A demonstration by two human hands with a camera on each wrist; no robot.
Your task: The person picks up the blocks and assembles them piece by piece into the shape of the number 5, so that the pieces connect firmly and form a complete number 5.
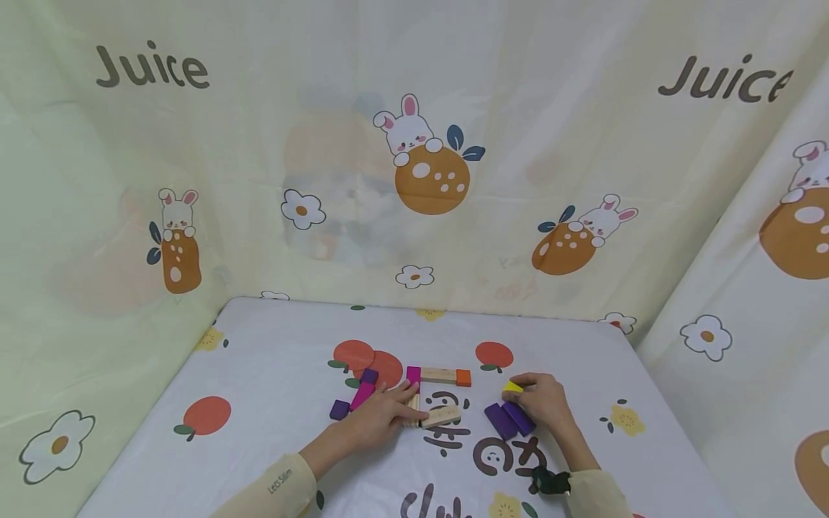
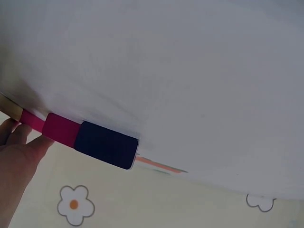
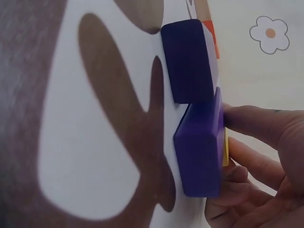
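In front of me hangs a pale cream curtain of softly creased fabric (image 1: 350, 57), wrapping my left and right sides too, printed with dark brown "Juice" lettering (image 1: 154, 68), white rabbits (image 1: 409, 133) hugging orange-brown fruit (image 1: 432, 180), and white orange-centred flowers (image 1: 301, 211). Below me, a white cloth-covered table (image 1: 557, 345) shows red round fruit prints (image 1: 206, 416) and yellow flower prints (image 1: 626, 419). Soft light looks greener towards my left
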